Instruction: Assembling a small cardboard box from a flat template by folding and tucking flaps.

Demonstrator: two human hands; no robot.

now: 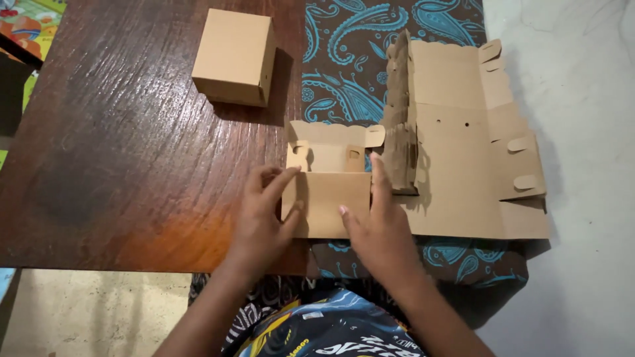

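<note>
Head | both hands (261, 205) flank half-folded box (327, 192) | table edge near

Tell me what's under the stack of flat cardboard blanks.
Under the stack of flat blanks lies a blue paisley cloth, showing above and below it. What the cloth covers there cannot be seen.

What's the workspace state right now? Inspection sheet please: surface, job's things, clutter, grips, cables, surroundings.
Surface: dark wooden table, glossy, with a blue paisley cloth along its right side.
Job's things: half-folded cardboard box, lid flap up; stack of flat box blanks on the cloth.
Clutter: one closed cardboard box at the far side.
Grips: left hand and right hand press the half-folded box's two sides.
Cables: nothing seen.
Surroundings: pale floor; colourful mat at top left.
</note>
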